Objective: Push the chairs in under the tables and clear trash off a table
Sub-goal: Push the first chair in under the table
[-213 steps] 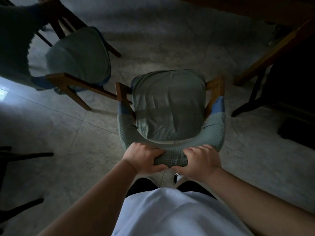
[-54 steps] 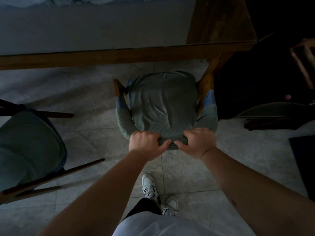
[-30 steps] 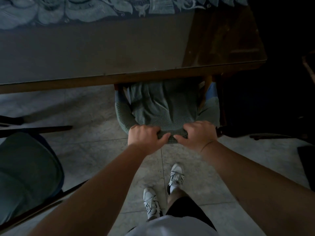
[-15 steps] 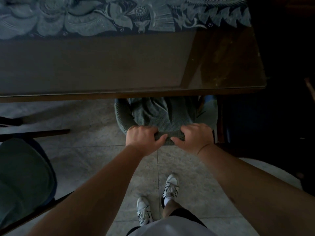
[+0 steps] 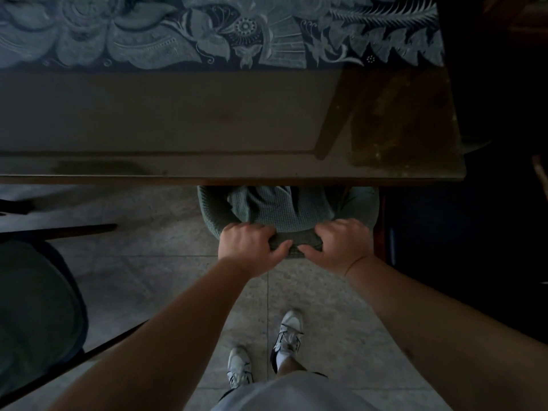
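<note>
Chair (image 5: 284, 212) w/ green knit cover, seat mostly under table (image 5: 178, 164); only backrest top and rear of seat visible past table edge. Left hand (image 5: 247, 247) grips backrest top: fingers curled over fabric, thumb pinching from near side. Right hand (image 5: 341, 246) does likewise just beside it, thumbs nearly touching. Table: wood w/ glass top, floral runner (image 5: 207, 31) along far side. Second chair (image 5: 35, 310), green seat, stands at left on tiled floor (image 5: 154, 277), apart from table. White sneakers (image 5: 287, 333) below.
</note>
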